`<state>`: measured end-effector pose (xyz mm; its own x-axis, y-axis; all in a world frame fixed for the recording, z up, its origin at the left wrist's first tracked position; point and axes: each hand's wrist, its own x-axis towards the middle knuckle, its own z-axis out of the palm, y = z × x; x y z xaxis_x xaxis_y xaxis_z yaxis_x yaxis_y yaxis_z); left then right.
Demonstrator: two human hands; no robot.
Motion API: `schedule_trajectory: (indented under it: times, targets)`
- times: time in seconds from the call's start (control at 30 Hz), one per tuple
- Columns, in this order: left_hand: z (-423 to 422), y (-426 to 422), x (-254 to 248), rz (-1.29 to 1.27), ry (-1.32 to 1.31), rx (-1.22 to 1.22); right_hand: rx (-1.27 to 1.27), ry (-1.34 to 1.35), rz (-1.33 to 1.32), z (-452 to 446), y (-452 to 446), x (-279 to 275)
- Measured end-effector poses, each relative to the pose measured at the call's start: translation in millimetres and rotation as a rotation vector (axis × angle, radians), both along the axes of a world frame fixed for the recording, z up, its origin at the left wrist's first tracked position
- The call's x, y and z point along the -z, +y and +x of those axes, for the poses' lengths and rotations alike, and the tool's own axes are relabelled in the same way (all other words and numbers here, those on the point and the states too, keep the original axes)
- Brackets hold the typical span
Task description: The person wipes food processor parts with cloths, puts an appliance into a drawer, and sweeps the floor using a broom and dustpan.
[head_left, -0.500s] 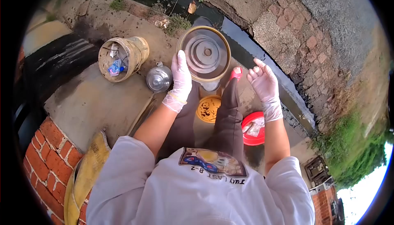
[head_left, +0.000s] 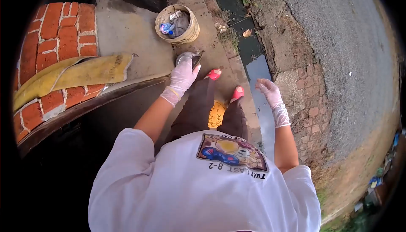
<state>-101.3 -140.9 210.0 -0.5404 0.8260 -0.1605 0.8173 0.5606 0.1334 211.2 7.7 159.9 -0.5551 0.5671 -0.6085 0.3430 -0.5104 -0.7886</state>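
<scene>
My left hand (head_left: 182,78), in a thin translucent glove, is closed on a dark round lid (head_left: 198,59) tilted almost edge-on. The thumb shows on the near side; the other fingers are mostly hidden. Just behind this hand, a shiny metal kettle (head_left: 184,56) stands partly covered on the concrete. Over on the right, my right hand (head_left: 271,94) is gloved too and hangs in the air above the water channel. Its fingers are loosely bent and slightly apart, with nothing visible in them.
A dirty bucket (head_left: 192,29) with rags and scraps inside stands beyond the kettle. A yellow stool top (head_left: 217,114) shows between my legs. The water channel (head_left: 259,73) runs along the right. At left, a yellow hose (head_left: 91,72) lies over a brick wall (head_left: 67,29).
My view has swung, and the bucket appears farther right. The lid has turned from face-up to nearly edge-on in my left hand. The red basin has left view.
</scene>
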Motion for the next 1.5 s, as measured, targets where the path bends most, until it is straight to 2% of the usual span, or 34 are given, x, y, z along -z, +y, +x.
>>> schedule_trajectory:
  times: [0.07, 0.1, 0.17, 0.27, 0.33, 0.4, 0.43, 0.47, 0.53, 0.57, 0.6, 0.67, 0.73, 0.8, 0.87, 1.0, 1.03, 1.13, 1.2, 1.23, 1.27, 1.33, 1.4, 1.5]
  targets:
    - [-15, -54, -8, 0.052, -0.161, -0.296, -0.081, -0.066, 0.021, -3, 5, -1]
    - [-17, -76, -16, -0.055, -0.144, -0.308, -0.075, -0.004, 0.112, 5, -1, 31]
    - [-17, -120, -31, -0.267, -0.123, -0.339, -0.163, -0.13, 0.133, 0, -5, 28]
    - [-31, -195, -25, -0.09, -0.172, -0.567, -0.286, -0.276, 0.064, -13, -18, 44]
    - [-45, -241, -13, 0.115, -0.302, -0.842, -0.389, -0.275, 0.124, -26, -35, 73]
    - [-60, -276, -2, 0.234, -0.49, -0.973, -0.566, -0.326, 0.296, -50, -57, 114]
    - [-65, -294, 9, 0.281, -0.528, -1.043, -0.688, -0.321, 0.383, -78, -69, 105]
    - [-73, -308, 11, 0.28, -0.638, -1.083, -0.831, -0.409, 0.473, -127, -84, 50]
    - [-83, -359, 52, 0.306, -0.508, -1.037, -0.884, -0.444, 0.34, -216, -126, -27]
    - [-83, -369, 48, 0.368, -0.436, -1.043, -0.925, -0.341, 0.431, -245, -147, -14]
    - [-85, -382, 42, 0.422, -0.53, -1.066, -0.957, -0.241, 0.521, -270, -166, -1]
    - [-93, -403, 29, 0.538, -0.715, -1.096, -1.085, -0.124, 0.522, -334, -204, -26]
    - [-99, -415, 11, 0.548, -0.7, -1.15, -1.05, 0.057, 0.547, -381, -240, -16]
    - [-101, -427, 2, 0.613, -0.753, -1.22, -0.716, 0.073, 0.556, -427, -262, -26]
    - [-102, -433, -2, 0.745, -0.87, -1.3, -0.762, 0.09, 0.687, -463, -271, -29]
    - [-103, -416, -24, 0.87, -0.79, -1.268, -0.686, 0.154, 0.934, -495, -286, -74]
    - [-103, -410, -30, 0.901, -0.781, -1.268, -0.64, 0.207, 0.916, -501, -287, -72]
    - [-99, -382, -61, 1.137, -0.733, -1.295, -0.756, 0.202, 1.085, -507, -279, -86]
    - [-93, -366, -92, 1.278, -0.724, -1.336, -0.784, 0.407, 1.036, -515, -266, -70]
    - [-92, -367, -87, 1.3, -0.622, -1.374, -0.854, 0.456, 1.024, -518, -256, -72]
    - [-89, -368, -81, 1.319, -0.518, -1.404, -0.921, 0.455, 0.752, -522, -248, -62]
    - [-77, -346, -142, 1.485, -0.577, -1.285, -0.986, 0.598, 0.194, -502, -236, -125]
    - [-73, -336, -158, 1.663, -0.569, -1.263, -1.075, 0.68, 0.052, -474, -222, -184]
    - [-65, -320, -186, 1.822, -0.639, -1.257, -1.143, 0.751, 0.142, -432, -222, -246]
